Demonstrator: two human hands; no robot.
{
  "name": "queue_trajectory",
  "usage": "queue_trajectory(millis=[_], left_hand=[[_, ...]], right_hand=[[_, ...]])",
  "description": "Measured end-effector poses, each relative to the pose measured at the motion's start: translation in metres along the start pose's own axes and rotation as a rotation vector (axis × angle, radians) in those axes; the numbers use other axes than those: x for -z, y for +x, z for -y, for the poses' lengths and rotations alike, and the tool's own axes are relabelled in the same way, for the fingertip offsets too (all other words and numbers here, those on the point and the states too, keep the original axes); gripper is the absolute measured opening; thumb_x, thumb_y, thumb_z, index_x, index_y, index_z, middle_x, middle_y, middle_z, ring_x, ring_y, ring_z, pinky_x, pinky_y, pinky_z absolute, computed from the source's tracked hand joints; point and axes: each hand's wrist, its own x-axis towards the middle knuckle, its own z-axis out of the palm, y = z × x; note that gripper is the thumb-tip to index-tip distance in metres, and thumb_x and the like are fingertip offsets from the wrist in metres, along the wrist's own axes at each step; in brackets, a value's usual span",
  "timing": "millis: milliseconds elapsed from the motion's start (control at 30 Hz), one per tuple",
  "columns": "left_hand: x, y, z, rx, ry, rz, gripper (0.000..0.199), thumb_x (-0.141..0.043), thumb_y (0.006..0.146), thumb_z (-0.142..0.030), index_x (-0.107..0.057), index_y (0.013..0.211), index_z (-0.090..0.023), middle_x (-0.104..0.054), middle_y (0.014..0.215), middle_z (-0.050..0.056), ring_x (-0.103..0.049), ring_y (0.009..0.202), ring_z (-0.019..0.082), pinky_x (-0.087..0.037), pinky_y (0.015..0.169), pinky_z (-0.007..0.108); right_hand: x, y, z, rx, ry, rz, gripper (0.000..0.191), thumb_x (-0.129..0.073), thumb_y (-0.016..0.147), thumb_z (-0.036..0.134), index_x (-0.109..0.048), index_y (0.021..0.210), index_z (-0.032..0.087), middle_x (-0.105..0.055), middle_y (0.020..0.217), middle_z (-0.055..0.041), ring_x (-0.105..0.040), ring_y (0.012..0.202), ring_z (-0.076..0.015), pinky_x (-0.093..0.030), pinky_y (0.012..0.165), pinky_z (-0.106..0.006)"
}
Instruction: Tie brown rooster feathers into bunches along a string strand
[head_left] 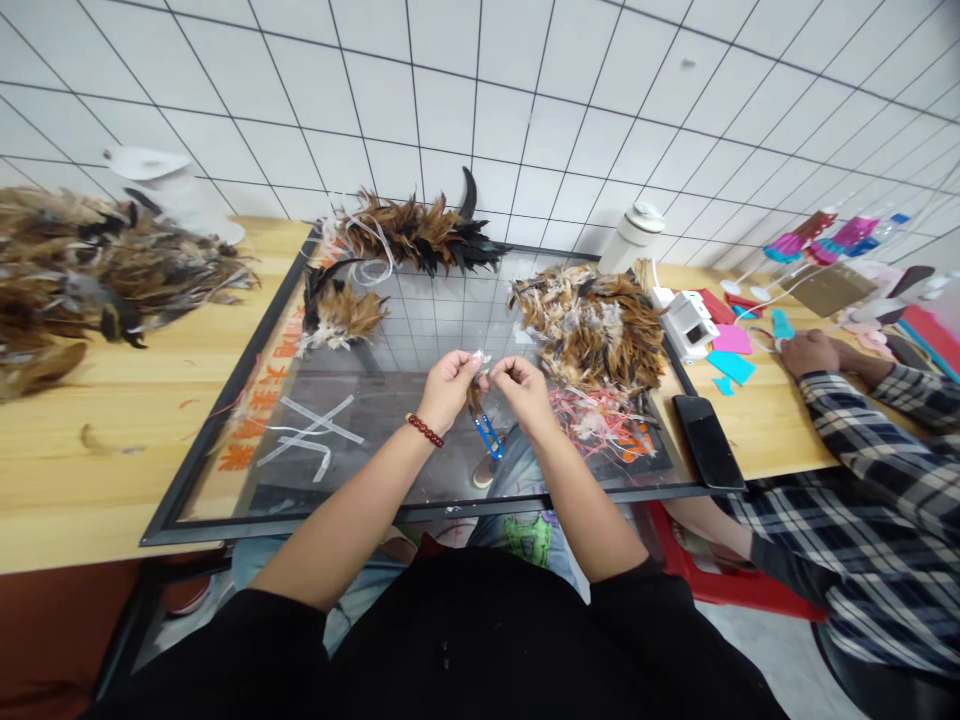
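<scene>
Over the glass panel (pixel 442 470), my left hand (pixel 448 388), with a beaded bracelet at the wrist, pinches a small feather bunch (pixel 475 400) whose pale end points up and brown end down. Close beside it, my right hand (pixel 523 392) has thumb and forefinger pressed together; what lies between them is too small to make out. Blue thread snips (pixel 489 438) lie just below the hands. Right of my right hand is a heap of brown and cream feathers (pixel 592 330), with tangled pink strings (pixel 600 420) in front of it.
Feather garlands (pixel 420 232) and a feather tuft (pixel 341 312) lie toward the back, white strips (pixel 311 425) to the left. More feathers (pixel 112 260) cover the far-left table. A phone (pixel 706 440), power strip (pixel 686 322) and white bottle (pixel 634 238) stand right, near a co-worker's hand (pixel 808 352).
</scene>
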Motion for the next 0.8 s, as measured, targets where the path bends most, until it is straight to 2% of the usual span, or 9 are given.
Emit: queue_trajectory(millis=[200, 300, 467, 700, 800], left_hand=[[0.000, 0.001, 0.003, -0.017, 0.026, 0.000, 0.029, -0.071, 0.070, -0.041, -0.055, 0.071, -0.016, -0.058, 0.052, -0.002, -0.053, 0.047, 0.010, -0.043, 0.050, 0.022], [0.000, 0.001, 0.003, -0.019, 0.029, 0.020, 0.030, -0.071, 0.069, -0.042, -0.056, 0.072, -0.016, -0.059, 0.053, -0.002, -0.054, 0.048, 0.010, -0.044, 0.051, 0.022], [-0.001, -0.003, -0.003, 0.000, 0.029, 0.057, 0.033, -0.071, 0.069, -0.044, -0.055, 0.072, -0.015, -0.061, 0.054, 0.000, -0.054, 0.048, 0.010, -0.044, 0.051, 0.022], [0.000, -0.004, -0.004, 0.040, 0.066, 0.147, 0.034, -0.072, 0.068, -0.044, -0.059, 0.070, -0.013, -0.059, 0.053, 0.001, -0.053, 0.048, 0.009, -0.041, 0.049, 0.021], [0.001, -0.005, -0.006, 0.064, 0.016, 0.196, 0.032, -0.073, 0.068, -0.042, -0.059, 0.068, -0.013, -0.057, 0.052, 0.000, -0.052, 0.048, 0.009, -0.041, 0.050, 0.020]], right_hand=[[0.000, -0.003, 0.006, -0.010, -0.003, 0.027, 0.022, -0.065, 0.074, 0.038, -0.058, 0.081, 0.019, -0.066, 0.068, 0.0002, -0.061, 0.063, -0.0133, -0.050, 0.067, -0.028], [0.000, -0.003, 0.006, 0.012, -0.101, 0.020, 0.023, -0.064, 0.075, 0.041, -0.060, 0.076, 0.019, -0.063, 0.065, 0.0002, -0.059, 0.062, -0.0127, -0.048, 0.067, -0.027], [0.004, 0.002, -0.001, 0.067, -0.121, -0.084, 0.024, -0.061, 0.077, 0.042, -0.061, 0.076, 0.018, -0.062, 0.070, 0.0004, -0.057, 0.066, -0.0123, -0.047, 0.069, -0.026], [0.010, 0.005, -0.008, 0.109, -0.139, -0.110, 0.021, -0.066, 0.074, 0.040, -0.067, 0.078, 0.019, -0.064, 0.078, -0.0011, -0.058, 0.077, -0.0143, -0.046, 0.076, -0.027], [0.012, 0.005, -0.005, 0.092, -0.100, -0.071, 0.021, -0.067, 0.073, 0.039, -0.069, 0.083, 0.021, -0.067, 0.084, -0.0017, -0.060, 0.081, -0.0154, -0.047, 0.080, -0.029]])
